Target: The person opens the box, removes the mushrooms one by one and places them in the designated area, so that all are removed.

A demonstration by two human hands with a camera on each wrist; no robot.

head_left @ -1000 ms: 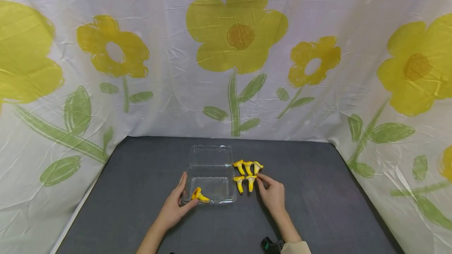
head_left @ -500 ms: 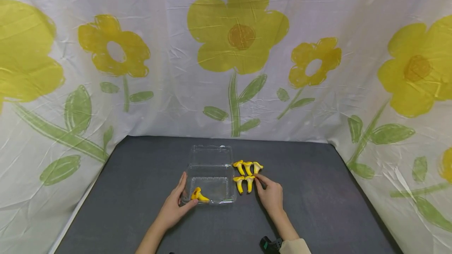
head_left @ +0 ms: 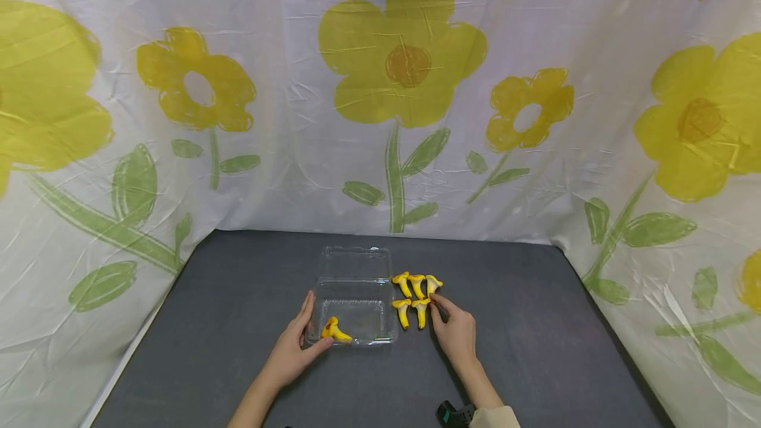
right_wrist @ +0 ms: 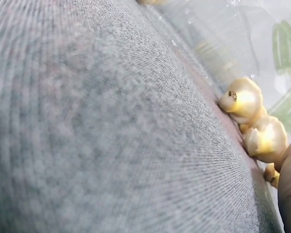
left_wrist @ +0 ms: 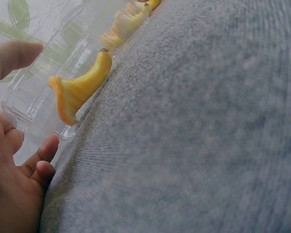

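A clear plastic clamshell box [head_left: 357, 322] lies open on the dark tabletop, with its lid folded back. One yellow chanterelle mushroom [head_left: 336, 330] lies in the box's front left corner; the left wrist view shows the mushroom [left_wrist: 80, 87] through the clear wall. My left hand [head_left: 288, 352] rests around that corner, fingers along the left side and thumb at the front. Right of the box, several chanterelles stand in two rows. The thumb and finger of my right hand [head_left: 456, 332] pinch the cap edge of the front row's right chanterelle [head_left: 421, 314]. Its pinch is partly hidden in the right wrist view.
Three chanterelles make up the back row, including a middle one [head_left: 417, 285]; another front-row chanterelle [head_left: 402, 314] stands close to the box's right edge. A black device [head_left: 454, 413] sits at the right wrist. A flower-printed curtain [head_left: 297, 170] hangs behind the table.
My right hand has shifted slightly left, and the front right chanterelle has moved a little toward its neighbour. The left hand and the box hold their places.
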